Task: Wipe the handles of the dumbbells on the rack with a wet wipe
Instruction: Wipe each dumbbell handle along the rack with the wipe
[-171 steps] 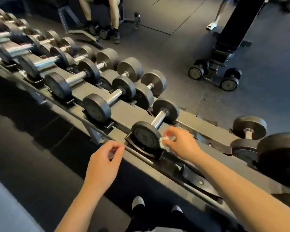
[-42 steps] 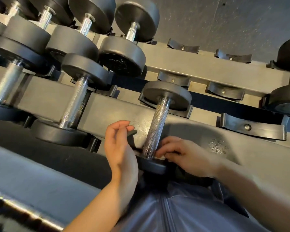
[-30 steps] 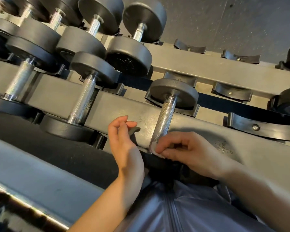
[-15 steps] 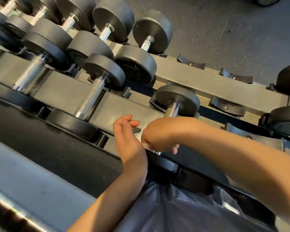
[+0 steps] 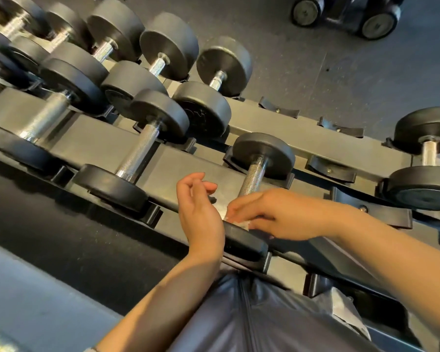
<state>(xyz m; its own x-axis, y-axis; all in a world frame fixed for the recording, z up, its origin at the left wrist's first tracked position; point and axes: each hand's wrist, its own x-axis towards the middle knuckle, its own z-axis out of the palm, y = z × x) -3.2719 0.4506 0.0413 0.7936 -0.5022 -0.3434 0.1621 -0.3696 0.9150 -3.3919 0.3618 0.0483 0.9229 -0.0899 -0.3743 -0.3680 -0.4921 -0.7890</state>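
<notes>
The right hand (image 5: 272, 214) pinches a small, crumpled white wet wipe (image 5: 235, 219) at the near end of the knurled steel handle (image 5: 252, 177) of a black-disc dumbbell. The wipe is judged soft and limp, the handle rigid and grippy, so wrapping it is advisable. The left hand (image 5: 201, 214), just beside, is loosely curled and holds nothing.

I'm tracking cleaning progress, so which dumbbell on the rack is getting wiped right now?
The front-row dumbbell nearest the person: the right hand holds the white wipe at its handle's near end. Every other dumbbell sits untouched.
</notes>
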